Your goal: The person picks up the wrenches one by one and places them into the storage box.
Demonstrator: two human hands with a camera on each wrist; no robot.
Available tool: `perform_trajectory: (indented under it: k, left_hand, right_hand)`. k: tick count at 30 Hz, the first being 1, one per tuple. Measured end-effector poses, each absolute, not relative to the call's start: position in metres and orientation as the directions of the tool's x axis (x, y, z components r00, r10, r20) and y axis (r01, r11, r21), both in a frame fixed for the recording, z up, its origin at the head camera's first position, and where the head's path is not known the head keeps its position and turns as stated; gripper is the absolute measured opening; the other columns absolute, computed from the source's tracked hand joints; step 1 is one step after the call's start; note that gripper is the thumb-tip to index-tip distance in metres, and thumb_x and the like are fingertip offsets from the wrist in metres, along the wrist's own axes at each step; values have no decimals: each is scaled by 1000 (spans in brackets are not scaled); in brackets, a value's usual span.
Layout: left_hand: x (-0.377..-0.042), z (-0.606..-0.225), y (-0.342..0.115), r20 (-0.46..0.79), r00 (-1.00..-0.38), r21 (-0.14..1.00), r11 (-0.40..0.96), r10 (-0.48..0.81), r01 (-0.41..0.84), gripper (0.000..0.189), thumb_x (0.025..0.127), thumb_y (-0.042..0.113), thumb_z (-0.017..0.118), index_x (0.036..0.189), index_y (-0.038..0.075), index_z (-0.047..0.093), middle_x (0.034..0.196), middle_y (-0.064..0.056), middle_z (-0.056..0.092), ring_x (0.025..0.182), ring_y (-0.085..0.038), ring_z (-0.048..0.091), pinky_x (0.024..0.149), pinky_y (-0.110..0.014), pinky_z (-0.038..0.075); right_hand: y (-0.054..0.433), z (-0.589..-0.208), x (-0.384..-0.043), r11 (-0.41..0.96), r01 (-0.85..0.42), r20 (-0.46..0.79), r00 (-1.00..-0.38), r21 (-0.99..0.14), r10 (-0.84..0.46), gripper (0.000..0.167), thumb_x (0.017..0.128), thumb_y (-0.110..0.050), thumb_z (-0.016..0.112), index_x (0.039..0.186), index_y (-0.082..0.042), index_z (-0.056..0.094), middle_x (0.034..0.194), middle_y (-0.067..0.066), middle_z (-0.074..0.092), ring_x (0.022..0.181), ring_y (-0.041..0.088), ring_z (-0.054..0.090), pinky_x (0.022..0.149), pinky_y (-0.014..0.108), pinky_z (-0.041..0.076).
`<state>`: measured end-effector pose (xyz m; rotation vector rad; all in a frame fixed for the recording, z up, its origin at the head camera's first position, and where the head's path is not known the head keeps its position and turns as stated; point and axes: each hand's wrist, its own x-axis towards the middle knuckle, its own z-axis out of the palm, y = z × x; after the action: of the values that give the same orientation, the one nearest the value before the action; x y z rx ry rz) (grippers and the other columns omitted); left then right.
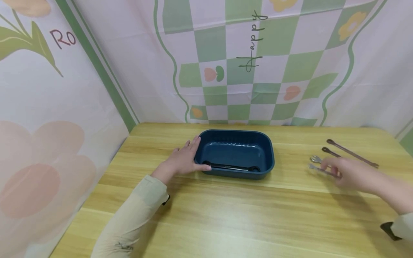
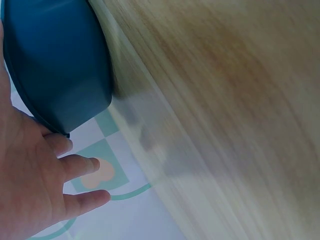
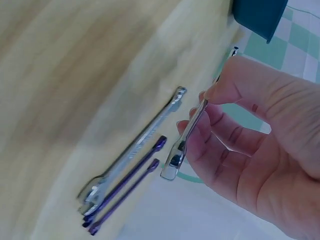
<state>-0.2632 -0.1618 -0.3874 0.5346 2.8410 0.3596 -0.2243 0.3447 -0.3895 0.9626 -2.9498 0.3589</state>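
Note:
My left hand (image 1: pixel 184 161) rests at the left end of a dark blue bin (image 1: pixel 272 157), thumb on its front rim and fingers along the left rim. Those fingers look straight and spread in the left wrist view. A black wrench (image 1: pixel 232 167) lies inside the bin along its front wall. Over to the right, my right hand (image 1: pixel 355 175) pinches a shiny silver wrench (image 3: pixel 186 137) between thumb and fingers, above the table. Below it another silver wrench (image 3: pixel 135 145) lies on the wood, beside two thinner dark purplish wrenches (image 3: pixel 131 176).
The wood-grain table (image 1: pixel 226 215) reaches back to a hanging cloth (image 1: pixel 209 46) with green checks and flowers. Another patterned cloth (image 1: pixel 80 107) hangs along the left side. Bare wood separates the bin from the wrenches on the right.

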Motion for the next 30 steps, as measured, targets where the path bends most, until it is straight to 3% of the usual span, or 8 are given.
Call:
perform_trajectory:
  k: [4,10,18,30]
  left_hand:
    - [-263,-385,-162,-175,-909,279,904,379,323,123,84,79,62,166,14,-3,173,-3,-2,155,-35,11,116,-68,20]
    - [-263,-385,-161,-175,-906,280,901,386,331,124,83,80,61,166,14,-3,173,-4,-2,155,-35,11,116,-68,19]
    - [-263,-386,-161,-182,-906,282,903,381,323,124,83,79,62,166,15,-4,173,-4,-2,155,-35,10,117,-68,19]
    - [-264,-388,-162,-185,-906,271,906,380,325,125,83,81,61,166,14,-4,173,-4,-3,155,-35,10,116,-69,19]
  right_hand:
    - [341,-380,-231,795,-573,54,-817,-200,-575,38,67,11,79,98,-4,65,77,-7,59,60,-2,47,51,23,44]
    - [333,-365,-234,823,-489,-43,-852,-289,-521,39,71,12,75,106,-3,66,83,-4,61,65,4,50,54,25,46]
    - [320,-351,-238,816,-496,-60,-844,-297,-534,37,76,12,74,108,-5,65,85,-5,59,66,5,48,56,26,43]
    - [295,-337,-248,800,-541,-49,-820,-259,-570,38,73,10,76,105,-7,65,82,-6,60,67,8,52,57,27,46]
